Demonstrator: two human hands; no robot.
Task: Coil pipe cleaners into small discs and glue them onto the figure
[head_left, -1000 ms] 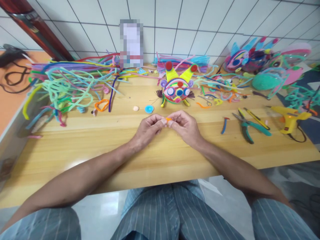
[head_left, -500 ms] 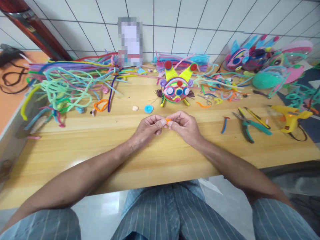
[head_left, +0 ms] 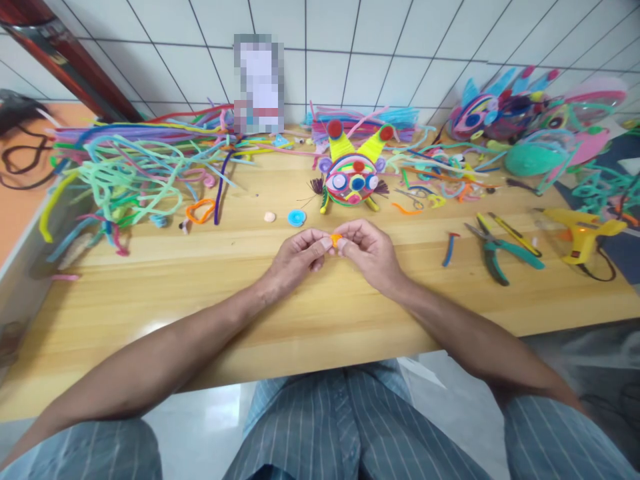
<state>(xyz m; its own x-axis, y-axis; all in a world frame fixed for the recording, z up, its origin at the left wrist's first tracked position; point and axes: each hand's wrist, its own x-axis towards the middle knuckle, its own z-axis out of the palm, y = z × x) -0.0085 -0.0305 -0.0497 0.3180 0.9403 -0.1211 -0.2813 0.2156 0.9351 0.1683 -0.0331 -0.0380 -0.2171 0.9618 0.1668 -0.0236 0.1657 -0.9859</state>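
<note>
Between the fingertips of both hands is a small orange coil (head_left: 337, 240), which looks like rolled pipe cleaner. My left hand (head_left: 303, 254) pinches it from the left with thumb and fingers closed. From the other side, my right hand (head_left: 367, 249) pinches it the same way. Just beyond them stands a colourful pipe-cleaner mask figure (head_left: 354, 175) with yellow horns. A blue coiled disc (head_left: 297, 218) and a small pale pink piece (head_left: 270, 217) lie on the table left of the figure.
Heaps of pipe cleaners (head_left: 133, 177) cover the table's left side. Pliers (head_left: 494, 253), a yellow utility knife (head_left: 515, 235) and a yellow glue gun (head_left: 575, 233) lie at right, near a short blue and red piece (head_left: 449, 250). More decorated figures (head_left: 475, 120) stand at the back right.
More of the orange coil shows between my fingertips, and it appears turned slightly. Both hands stay in nearly the same place.
</note>
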